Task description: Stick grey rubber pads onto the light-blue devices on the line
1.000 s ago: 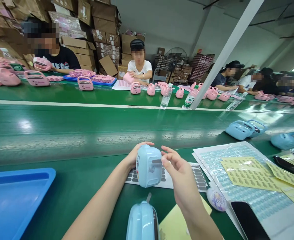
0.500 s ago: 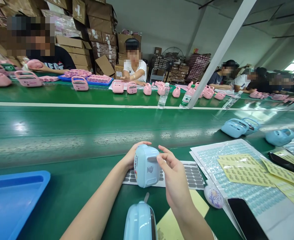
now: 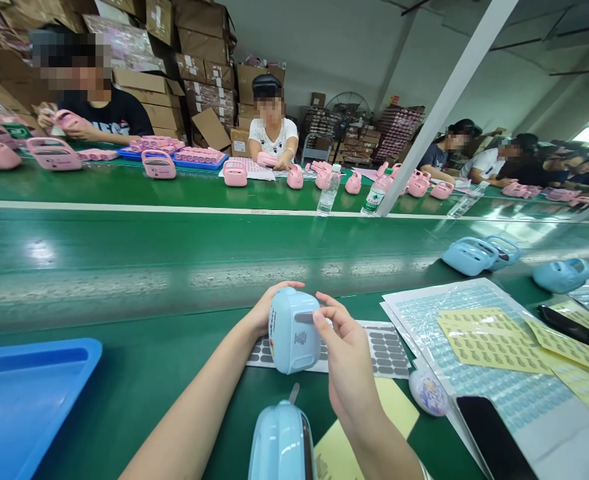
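My left hand [image 3: 264, 312] grips a light blue plastic device [image 3: 293, 331] from behind, holding it upright above a sheet of grey oval stickers [image 3: 384, 350]. The device's underside faces me, with a grey strip near its top. My right hand [image 3: 347, 350] presses its thumb and fingertips against that top right edge of the device. A second light blue device [image 3: 280, 443] lies on the green table just below, close to me.
A blue tray [image 3: 24, 393] sits at the left. Sticker sheets [image 3: 479, 340], a black phone [image 3: 494, 437] and a small round item [image 3: 428, 392] lie at the right. More blue devices [image 3: 474, 255] rest by the green conveyor belt [image 3: 174, 253]. Other people work with pink devices [image 3: 159, 165] across it.
My right hand's fingers have closed in onto the top edge of the blue device. The device has turned slightly in my left hand. People across the belt moved pink devices.
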The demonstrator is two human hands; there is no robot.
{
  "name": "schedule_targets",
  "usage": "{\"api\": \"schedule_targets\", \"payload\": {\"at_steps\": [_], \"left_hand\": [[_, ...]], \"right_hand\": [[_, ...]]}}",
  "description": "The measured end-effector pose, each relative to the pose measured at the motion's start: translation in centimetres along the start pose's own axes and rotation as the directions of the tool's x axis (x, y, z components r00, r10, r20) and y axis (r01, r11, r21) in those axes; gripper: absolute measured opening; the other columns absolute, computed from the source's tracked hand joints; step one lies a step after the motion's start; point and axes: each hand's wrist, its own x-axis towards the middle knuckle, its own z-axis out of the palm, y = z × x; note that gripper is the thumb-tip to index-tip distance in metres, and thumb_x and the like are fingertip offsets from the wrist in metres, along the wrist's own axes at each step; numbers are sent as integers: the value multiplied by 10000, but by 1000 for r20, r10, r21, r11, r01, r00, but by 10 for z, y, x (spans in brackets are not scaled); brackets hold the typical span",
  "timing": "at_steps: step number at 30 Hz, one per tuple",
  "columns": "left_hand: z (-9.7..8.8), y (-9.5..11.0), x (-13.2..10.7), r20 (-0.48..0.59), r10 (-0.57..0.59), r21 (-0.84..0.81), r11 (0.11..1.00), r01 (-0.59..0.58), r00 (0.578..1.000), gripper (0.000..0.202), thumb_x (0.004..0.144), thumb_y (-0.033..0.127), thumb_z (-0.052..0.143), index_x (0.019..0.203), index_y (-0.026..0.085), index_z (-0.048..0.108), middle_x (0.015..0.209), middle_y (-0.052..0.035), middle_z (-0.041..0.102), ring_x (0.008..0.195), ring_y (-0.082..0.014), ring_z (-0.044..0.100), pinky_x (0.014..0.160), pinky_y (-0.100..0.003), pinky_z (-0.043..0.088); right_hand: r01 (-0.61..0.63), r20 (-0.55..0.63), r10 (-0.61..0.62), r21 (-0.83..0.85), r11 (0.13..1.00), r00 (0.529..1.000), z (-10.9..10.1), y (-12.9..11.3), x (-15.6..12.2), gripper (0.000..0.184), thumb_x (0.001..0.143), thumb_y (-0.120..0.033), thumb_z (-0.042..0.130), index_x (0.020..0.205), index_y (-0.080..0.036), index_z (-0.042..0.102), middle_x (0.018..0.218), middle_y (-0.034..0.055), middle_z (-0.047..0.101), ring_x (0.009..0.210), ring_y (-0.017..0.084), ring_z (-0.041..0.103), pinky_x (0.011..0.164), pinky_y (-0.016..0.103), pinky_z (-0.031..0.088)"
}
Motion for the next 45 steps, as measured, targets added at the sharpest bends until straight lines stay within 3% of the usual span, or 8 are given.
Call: {"api": "schedule_targets", "payload": {"at_steps": [4,22,31,35,37,39,42,45], "left_hand": [[-1,1,-1,15,15,26,1000,-15,1000,496,644,257,689,1109,129,574,710,-53,695,616,-175,615,613,-293,461],[1,2,-2,13,8,12,1000,-8,1000,476,637,253,709,1086,140,597,714,-47,693,625,-180,622,606,-281,448],[3,4,-2,4,19,56,998,-19,1000,473,650,234,669,1103,126,585,663,-29,675,575,-156,582,584,-276,449],[0,1,0,24,14,43,999,-15,1000,462,651,253,676,1092,137,604,640,-16,661,557,-149,571,576,-269,435],[-1,-1,1,40,27,31,999,-28,999,441,650,265,687,1068,142,622,660,-19,667,566,-149,576,581,-267,434],[-2,-2,1,31,49,14,999,-49,998,396,650,261,686,1027,151,636,712,-29,682,605,-157,597,611,-274,447],[-3,-2,1,22,77,3,997,-77,997,350,657,233,669,998,160,645,737,-23,683,635,-157,607,662,-286,460],[-4,-3,0,51,64,9,998,-65,997,395,653,225,670,1042,162,632,694,-11,665,583,-142,582,621,-277,448]], "right_hand": [[20,-11,-20,12,1000,1000,2,4,-1,223,719,-406,702,690,-195,633,1302,34,516,1140,244,534,838,338,446],[61,-21,-62,-30,998,998,2,7,-1,188,751,-366,686,700,-198,621,1293,38,511,1119,242,540,799,333,462],[187,-69,-195,-108,976,978,5,22,-1,149,802,-343,644,751,-209,605,1250,39,518,1126,229,539,940,399,412],[183,-138,-179,19,983,974,7,22,1,203,740,-305,713,814,-226,541,1096,23,560,1031,191,559,875,350,450],[152,-91,-141,125,981,986,8,19,3,287,725,-279,725,932,-260,528,1082,7,579,1011,174,563,853,321,467],[94,43,-104,187,978,994,7,17,6,322,760,-289,687,1050,-273,548,1144,19,594,1047,178,562,876,315,467],[38,209,-81,198,979,974,7,15,8,270,806,-311,634,1067,-248,608,1226,39,600,1133,203,544,940,328,447],[100,200,-134,173,980,971,8,18,6,233,824,-304,624,1052,-259,605,1193,27,617,1118,198,555,936,326,449]]}}
